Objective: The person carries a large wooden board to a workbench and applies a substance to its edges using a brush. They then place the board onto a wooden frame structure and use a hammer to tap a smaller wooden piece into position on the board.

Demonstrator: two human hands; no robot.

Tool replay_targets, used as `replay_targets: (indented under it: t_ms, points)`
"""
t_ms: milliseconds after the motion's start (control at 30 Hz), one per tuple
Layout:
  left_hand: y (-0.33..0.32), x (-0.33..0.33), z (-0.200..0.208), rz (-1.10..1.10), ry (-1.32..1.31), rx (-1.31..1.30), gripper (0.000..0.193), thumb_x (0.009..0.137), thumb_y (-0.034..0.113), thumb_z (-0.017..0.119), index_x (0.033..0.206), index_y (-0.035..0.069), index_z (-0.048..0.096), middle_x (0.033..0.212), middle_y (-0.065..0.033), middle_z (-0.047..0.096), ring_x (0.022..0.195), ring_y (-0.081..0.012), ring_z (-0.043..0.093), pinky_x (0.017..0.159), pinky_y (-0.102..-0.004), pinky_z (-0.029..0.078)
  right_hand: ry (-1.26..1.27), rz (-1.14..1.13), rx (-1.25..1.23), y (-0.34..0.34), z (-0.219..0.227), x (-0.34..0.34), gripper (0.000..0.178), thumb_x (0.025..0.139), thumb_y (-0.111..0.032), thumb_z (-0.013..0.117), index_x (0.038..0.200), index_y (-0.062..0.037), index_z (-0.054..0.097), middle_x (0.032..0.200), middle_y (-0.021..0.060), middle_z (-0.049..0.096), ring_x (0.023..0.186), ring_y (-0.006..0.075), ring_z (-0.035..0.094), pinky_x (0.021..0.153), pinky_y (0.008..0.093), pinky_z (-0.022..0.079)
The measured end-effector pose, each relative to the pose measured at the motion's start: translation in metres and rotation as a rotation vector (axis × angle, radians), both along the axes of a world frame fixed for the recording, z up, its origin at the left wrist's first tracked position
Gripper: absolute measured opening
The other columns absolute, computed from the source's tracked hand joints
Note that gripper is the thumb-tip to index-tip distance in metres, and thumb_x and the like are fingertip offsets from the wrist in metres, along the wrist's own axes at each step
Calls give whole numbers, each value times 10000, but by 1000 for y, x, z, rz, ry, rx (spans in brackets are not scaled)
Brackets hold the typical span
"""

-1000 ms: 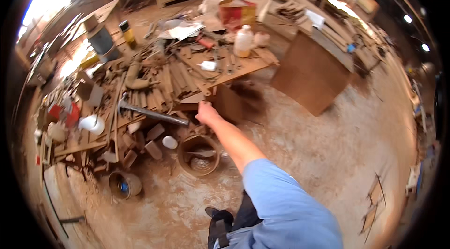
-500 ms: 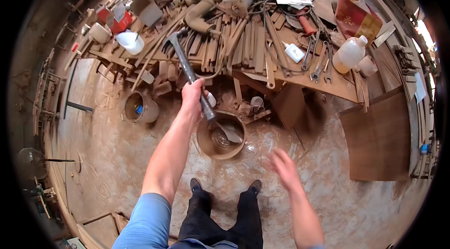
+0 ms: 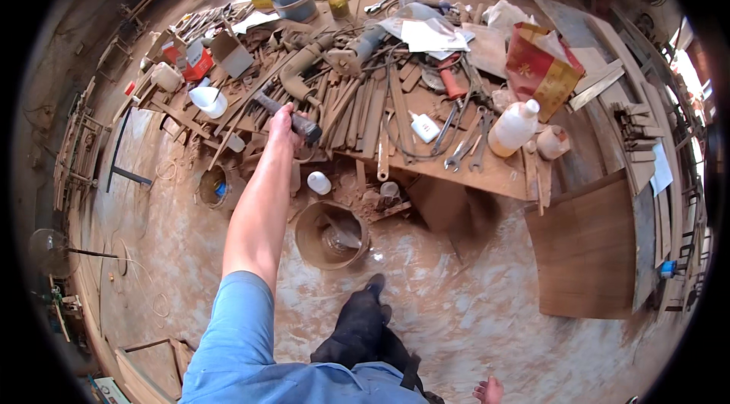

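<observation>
In my left hand (image 3: 281, 126), stretched out over the near left part of the cluttered workbench, is a hammer (image 3: 306, 130). My fingers are wrapped round its dark handle, and the thick butt end points toward the right. The hammer's head is hard to make out among the brown wood strips. A pipe-like brown elbow (image 3: 300, 73) lies just beyond it. My right hand (image 3: 489, 389) hangs low at the bottom edge, only partly in view. Its fingers are loosely bent with the thumb apart, and nothing shows in them.
A bucket with a scoop-like piece inside (image 3: 331, 235) stands on the floor before the bench, near a white bottle (image 3: 319, 182). Wrenches (image 3: 480, 139), a glue bottle (image 3: 424, 128) and a cloudy jug (image 3: 514, 128) lie or stand rightward. A brown panel (image 3: 584, 252) leans at right.
My left hand has carried the hammer forward and left, lowering it to the bench clutter. My right hand has dropped back to the lower edge. My body has stepped and the view shifted.
</observation>
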State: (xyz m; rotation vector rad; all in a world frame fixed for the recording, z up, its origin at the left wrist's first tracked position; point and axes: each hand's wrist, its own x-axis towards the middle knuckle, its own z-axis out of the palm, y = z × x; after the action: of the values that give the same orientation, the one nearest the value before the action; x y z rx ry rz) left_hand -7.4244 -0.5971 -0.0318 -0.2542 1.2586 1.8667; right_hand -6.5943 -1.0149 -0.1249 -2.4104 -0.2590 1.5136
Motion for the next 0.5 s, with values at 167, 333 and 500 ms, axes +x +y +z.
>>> replay_targets:
  t_ms: [167,333,500]
  points:
    - [23,28,32,-257,115,-135,213,900,146,585,1010,-22,516,793,-149,597,542,-233,589,493,-349,537,-7,22,74,55,32,17,261,962,-254,485,924,-4,552,810,124,616,644,226,609,541,382,522]
    - [29,86,48,-321,445,-223,142,860,53,583,919,-35,488,693,-108,556,446,-170,542,353,-289,432,14,-14,141,93,52,19,265,959,-249,481,881,-6,549,767,122,607,618,225,603,526,383,518]
    - [34,134,82,-300,407,-154,131,888,202,590,953,89,588,636,-10,523,514,-182,507,478,-374,420,-100,68,285,126,89,21,310,927,-241,495,694,-40,539,589,84,545,537,192,558,498,345,460]
